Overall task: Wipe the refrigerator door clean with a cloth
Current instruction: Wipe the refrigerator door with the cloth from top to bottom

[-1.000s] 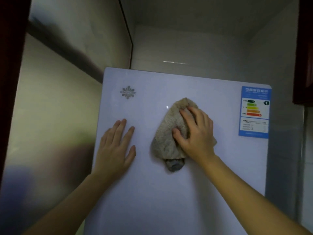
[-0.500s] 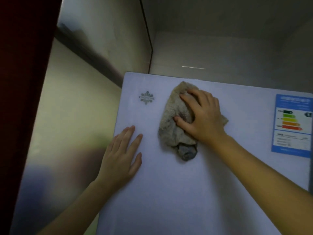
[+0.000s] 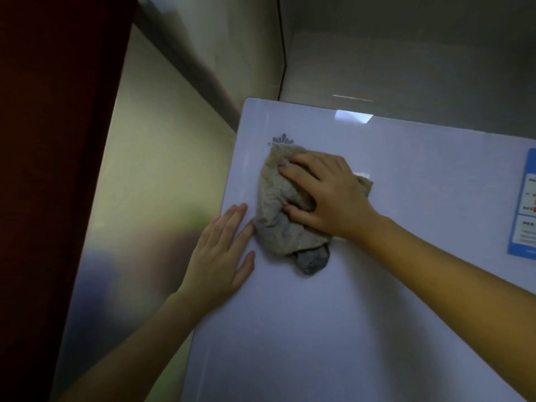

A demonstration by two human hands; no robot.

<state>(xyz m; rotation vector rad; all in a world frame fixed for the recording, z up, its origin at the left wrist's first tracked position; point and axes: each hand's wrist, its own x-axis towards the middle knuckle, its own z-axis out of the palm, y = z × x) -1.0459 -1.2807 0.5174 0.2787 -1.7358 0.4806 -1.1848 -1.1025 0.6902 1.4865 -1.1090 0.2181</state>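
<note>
Dim kitchen nook: glossy tiled wall (image 3: 162, 158) left of the fridge, dark red panel (image 3: 43, 169) further left, pale refrigerator door (image 3: 348, 314) filling the lower right of view. Change over the last second: the cloth (image 3: 282, 216) went from mid-door, up toward the top edge, and now sits hard left, its upper tip overlapping the bottom of the snowflake logo (image 3: 282, 139) near the door's top-left corner. The blue energy label (image 3: 525, 204) is now almost cut off at the right frame edge, partly because the head turned too. Read: the stroke is sweeping the upper band of the door right to left and is about at its left limit; the top-left corner strip and everything below the logo band look not yet covered, so I'd judge the task early to mid. Right hand (image 3: 327, 198) lies flat on top of the cloth, fingers spread and pointing at the logo, thumb tucked into a fold, pressing the cloth to the door rather than clenching it; cloth bulges out left of and below the palm, a grey bunched end hanging lowest. Left hand (image 3: 223, 256) is open, empty, palm flat on the door below the logo, bracing; its fingertips nearly touch the cloth's left edge, can't tell if they do.
</note>
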